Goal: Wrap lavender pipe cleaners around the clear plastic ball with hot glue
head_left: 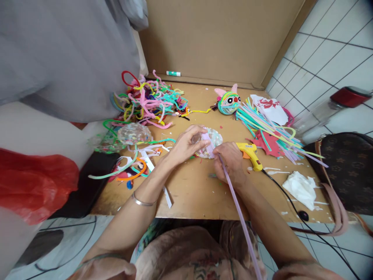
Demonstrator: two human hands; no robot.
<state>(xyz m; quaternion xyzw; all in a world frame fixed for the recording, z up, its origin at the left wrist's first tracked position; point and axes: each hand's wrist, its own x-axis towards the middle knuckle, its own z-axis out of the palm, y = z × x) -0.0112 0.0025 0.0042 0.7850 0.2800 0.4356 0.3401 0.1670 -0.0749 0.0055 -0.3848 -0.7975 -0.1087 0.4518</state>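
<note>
- Clear ball [216, 137]: between the hands, at their fingertips.
- Left hand [190, 143]: thumb and fingers pressed on the ball.
- Right hand [230, 161]: closed around a purple strip [237, 204].
- Yellow glue gun [253, 155]: just beside the right hand.

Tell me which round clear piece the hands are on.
The piece between the left hand and right hand, with a lilac strip across it. The other disc lies untouched beside the pipe cleaner pile.

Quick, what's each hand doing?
Left hand: partly closed, pressing the purple strip on the clear round piece.
Right hand: closed on the same strip.
</note>
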